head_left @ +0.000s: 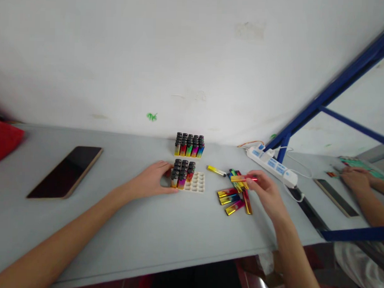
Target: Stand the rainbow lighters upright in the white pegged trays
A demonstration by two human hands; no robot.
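My left hand (pixel 153 178) grips the left end of a white tray (pixel 199 184) with rows of round holes, thumb along its front edge. Upright lighters (pixel 182 174) with black tops fill the tray's left part, while holes on the right show bare. Between the thumb and fingers of my right hand (pixel 263 187) is a shiny red-and-gold lighter (pixel 239 178), lying nearly level above a loose pile. Below and around it are several metallic lighters (pixel 229 199) in gold, red, blue and green. A yellow lighter (pixel 215 170) lies apart, between pile and tray.
Behind the tray, a block of upright lighters (pixel 189 146) stands near the wall. A dark tablet-like slab (pixel 66 172) lies left. At right are a white power strip (pixel 272 165) with cables and a blue metal frame (pixel 316 102); another person's hands (pixel 356 177) work beyond it.
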